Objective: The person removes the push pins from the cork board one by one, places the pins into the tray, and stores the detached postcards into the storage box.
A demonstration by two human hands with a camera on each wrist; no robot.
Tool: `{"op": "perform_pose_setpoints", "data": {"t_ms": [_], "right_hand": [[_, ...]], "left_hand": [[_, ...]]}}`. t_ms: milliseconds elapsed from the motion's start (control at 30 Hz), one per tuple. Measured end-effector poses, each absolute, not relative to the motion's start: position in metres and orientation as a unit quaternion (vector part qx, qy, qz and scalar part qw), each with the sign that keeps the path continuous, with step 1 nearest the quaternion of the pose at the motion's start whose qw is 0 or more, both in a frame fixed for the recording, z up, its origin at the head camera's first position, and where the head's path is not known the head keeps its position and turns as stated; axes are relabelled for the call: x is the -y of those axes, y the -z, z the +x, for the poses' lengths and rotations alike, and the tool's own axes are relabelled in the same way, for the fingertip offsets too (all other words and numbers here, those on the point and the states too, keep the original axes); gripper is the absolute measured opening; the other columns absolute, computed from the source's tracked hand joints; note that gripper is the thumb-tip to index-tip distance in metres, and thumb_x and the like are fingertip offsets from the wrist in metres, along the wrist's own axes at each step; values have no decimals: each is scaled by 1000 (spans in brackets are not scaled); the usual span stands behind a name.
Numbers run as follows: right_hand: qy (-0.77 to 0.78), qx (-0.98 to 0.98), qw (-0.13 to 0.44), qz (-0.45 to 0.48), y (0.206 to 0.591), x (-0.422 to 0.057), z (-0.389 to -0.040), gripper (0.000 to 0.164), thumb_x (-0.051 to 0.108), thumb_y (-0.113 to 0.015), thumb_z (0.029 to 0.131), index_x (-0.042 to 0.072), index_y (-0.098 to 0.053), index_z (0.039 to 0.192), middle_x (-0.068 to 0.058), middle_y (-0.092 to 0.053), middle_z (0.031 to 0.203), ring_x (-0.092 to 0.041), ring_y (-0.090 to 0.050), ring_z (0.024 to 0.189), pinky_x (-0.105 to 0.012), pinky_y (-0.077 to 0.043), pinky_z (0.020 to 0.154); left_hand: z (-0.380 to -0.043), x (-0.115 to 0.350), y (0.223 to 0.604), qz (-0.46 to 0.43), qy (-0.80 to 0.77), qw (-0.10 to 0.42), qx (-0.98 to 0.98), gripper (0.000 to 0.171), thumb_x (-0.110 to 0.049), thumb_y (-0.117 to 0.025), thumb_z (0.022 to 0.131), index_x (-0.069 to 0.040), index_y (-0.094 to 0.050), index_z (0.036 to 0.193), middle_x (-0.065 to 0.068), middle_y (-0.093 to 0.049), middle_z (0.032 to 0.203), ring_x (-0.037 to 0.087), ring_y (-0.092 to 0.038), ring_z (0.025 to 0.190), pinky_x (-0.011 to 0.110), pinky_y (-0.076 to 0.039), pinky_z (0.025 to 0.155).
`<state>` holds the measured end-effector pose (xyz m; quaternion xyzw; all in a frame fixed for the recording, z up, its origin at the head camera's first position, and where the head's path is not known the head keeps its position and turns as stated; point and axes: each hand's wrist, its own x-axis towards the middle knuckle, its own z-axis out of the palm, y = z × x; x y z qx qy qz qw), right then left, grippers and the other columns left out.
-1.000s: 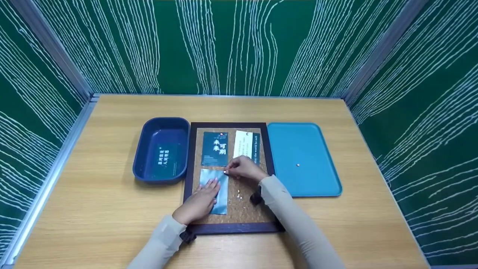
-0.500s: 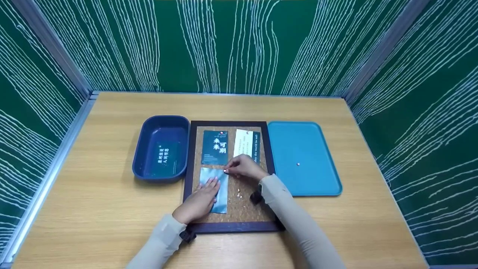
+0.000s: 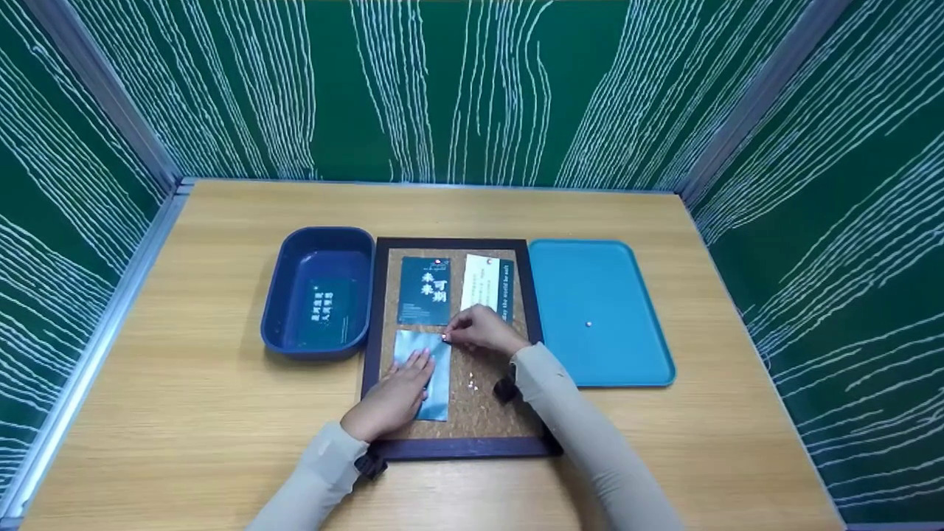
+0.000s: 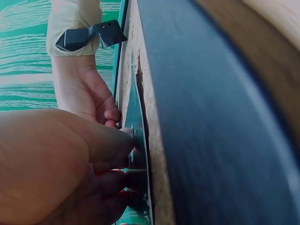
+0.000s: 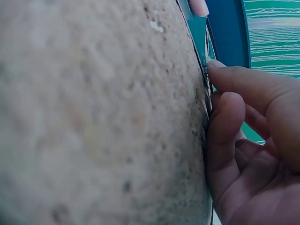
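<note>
On the cork board (image 3: pixel 501 422) with a dark frame lies a shiny light-blue card (image 3: pixel 440 383), in the lower left part. My left hand (image 3: pixel 394 394) presses it down with fingers spread over its middle. At the card's upper right corner, my right hand (image 3: pixel 483 332) pinches a small pushpin (image 3: pixel 445 338) between thumb and fingertips. The right wrist view has the thumb (image 5: pixel 225 75) right at the card's edge, close over the cork. In the left wrist view, the fingertips of the left hand rest on the card (image 4: pixel 136 161), whose near edge stands slightly off the cork.
Above are a pinned dark green card (image 3: pixel 424 302) and a pinned white-and-green card (image 3: pixel 479 284), partly behind the right hand. Several loose pins (image 3: pixel 472 382) lie on the cork. A blue bin (image 3: pixel 271 324) holding a card stands left; a turquoise tray (image 3: pixel 605 280) with one pin (image 3: pixel 588 324) lies right.
</note>
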<state>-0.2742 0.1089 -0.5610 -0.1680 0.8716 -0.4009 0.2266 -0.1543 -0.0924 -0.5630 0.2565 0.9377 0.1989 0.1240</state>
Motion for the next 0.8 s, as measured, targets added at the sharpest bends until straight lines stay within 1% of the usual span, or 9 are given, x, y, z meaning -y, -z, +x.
{"op": "perform_pose_setpoints", "data": {"t_ms": [300, 600, 800], "right_hand": [[377, -877, 236, -184, 560, -108, -273, 13, 16, -61, 94, 12, -72, 88, 4, -65, 78, -7, -52, 55, -20, -43, 50], [361, -881, 237, -194, 557, -106, -272, 16, 13, -57, 94, 12, -71, 88, 4, -63, 76, -7, -51, 54, -20, -43, 49], [356, -881, 225, -216, 558, -106, -272, 16, 10, -55, 93, 8, -69, 87, 3, -61, 75, -7, -51, 54, -20, -44, 49]], "left_hand": [[-155, 92, 562, 251, -206, 128, -937, 52, -17, -45, 101, 1, -32, 148, 18, -26, 157, 34, -23, 146, 55, -19, 118], [-154, 93, 563, 254, -208, 122, -937, 52, -17, -45, 101, 1, -32, 148, 18, -25, 157, 33, -23, 146, 55, -19, 118], [-154, 94, 563, 261, -209, 121, -935, 52, -15, -47, 100, 3, -33, 147, 19, -26, 157, 35, -23, 146, 57, -20, 117]]}}
